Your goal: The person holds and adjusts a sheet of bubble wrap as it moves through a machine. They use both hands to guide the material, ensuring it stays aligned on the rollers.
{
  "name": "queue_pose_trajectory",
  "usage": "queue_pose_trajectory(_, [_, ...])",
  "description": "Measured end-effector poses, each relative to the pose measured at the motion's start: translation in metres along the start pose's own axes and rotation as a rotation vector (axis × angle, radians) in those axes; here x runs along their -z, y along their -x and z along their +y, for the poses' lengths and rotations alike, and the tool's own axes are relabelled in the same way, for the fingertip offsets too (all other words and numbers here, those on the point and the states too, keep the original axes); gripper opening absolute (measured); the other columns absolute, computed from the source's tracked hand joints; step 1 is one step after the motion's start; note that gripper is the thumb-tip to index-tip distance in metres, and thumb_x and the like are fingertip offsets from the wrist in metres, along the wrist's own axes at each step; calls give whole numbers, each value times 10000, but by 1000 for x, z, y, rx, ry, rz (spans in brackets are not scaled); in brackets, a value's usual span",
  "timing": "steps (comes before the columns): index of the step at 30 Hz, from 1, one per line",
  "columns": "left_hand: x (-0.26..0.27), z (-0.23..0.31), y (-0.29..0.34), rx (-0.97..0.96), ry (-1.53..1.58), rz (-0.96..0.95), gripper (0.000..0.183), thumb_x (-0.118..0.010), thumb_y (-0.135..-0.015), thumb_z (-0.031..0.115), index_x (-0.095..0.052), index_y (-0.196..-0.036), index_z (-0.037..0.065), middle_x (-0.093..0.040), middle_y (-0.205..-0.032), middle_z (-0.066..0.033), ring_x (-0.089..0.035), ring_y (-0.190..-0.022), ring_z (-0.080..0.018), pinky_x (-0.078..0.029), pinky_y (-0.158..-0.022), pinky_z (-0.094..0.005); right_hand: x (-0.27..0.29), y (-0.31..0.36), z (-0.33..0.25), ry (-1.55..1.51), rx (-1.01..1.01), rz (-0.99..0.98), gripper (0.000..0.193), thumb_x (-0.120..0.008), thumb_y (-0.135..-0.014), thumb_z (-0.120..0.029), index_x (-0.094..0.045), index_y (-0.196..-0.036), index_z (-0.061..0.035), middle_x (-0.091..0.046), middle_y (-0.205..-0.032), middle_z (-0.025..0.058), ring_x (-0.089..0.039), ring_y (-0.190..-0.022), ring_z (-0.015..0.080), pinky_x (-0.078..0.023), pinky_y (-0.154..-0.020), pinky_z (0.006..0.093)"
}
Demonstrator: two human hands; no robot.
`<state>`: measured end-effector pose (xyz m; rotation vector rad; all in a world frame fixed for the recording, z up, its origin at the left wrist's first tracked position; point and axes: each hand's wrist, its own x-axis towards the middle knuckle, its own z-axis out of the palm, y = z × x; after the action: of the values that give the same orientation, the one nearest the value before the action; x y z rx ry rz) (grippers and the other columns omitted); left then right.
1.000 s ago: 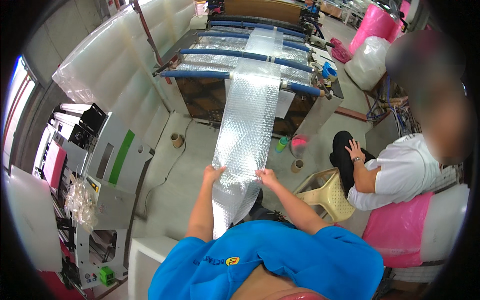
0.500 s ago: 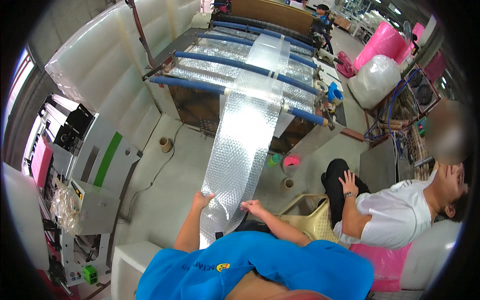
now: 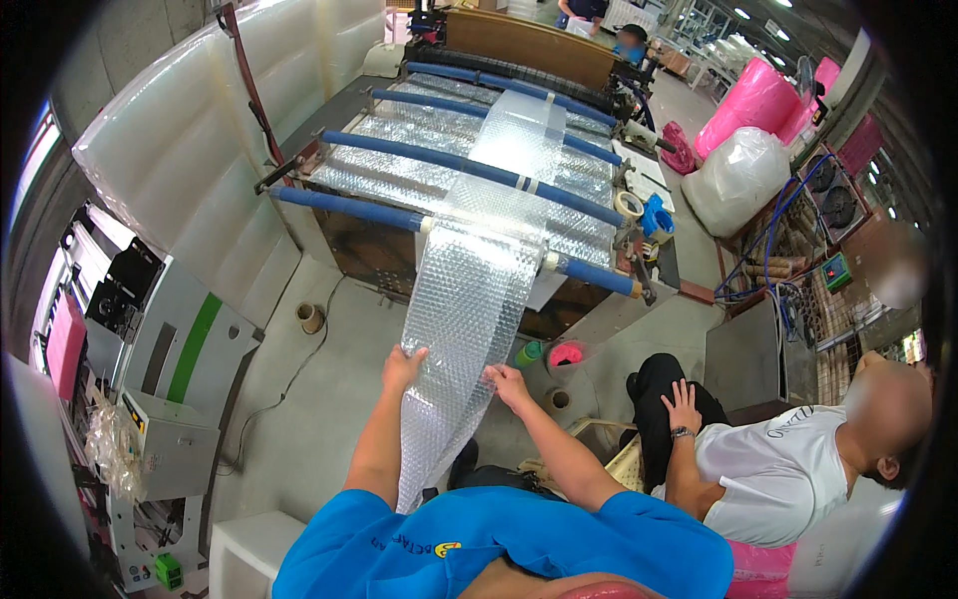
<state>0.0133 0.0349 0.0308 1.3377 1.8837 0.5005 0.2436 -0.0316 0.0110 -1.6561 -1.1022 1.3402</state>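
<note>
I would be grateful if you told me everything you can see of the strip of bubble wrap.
The bubble-wrap strip is long, translucent and shiny, with a dimpled surface that looks like thin plastic. It runs across the blue rollers and slopes down from the front one toward the blue shirt. The left hand grips its left edge and the right hand pinches its right edge. Below them it narrows and disappears behind the shirt.

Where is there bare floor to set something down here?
The clearest patch is the grey floor between the cable and the bubble-wrap strip, left of the left hand. Right of the strip it is crowded: a pink-filled container, a cardboard tube and a cream stool.
</note>
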Motion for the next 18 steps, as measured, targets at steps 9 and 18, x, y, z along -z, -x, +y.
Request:
queue_pose_trajectory(9, [33, 44, -5, -206, 196, 62, 638, -668, -531, 502, -506, -892, 2, -571, -855, -121, -550, -802, -236, -421, -691, -341, -27, 20, -89, 178, 497, 958, 272, -588, -673, -102, -479, -913, -33, -449, -857, 100, -452, -816, 242, -357, -749, 339])
queue_pose_trajectory(18, [27, -56, 15, 162, 181, -531, 785, -656, -507, 565, -503, -1048, 17, -550, -942, -139, -534, -856, -217, -423, -752, -328, -70, 68, -53, 538, 345, 805, 231, -619, -630, -81, -538, -847, -71, -413, -893, 105, -429, -822, 234, -361, -722, 280])
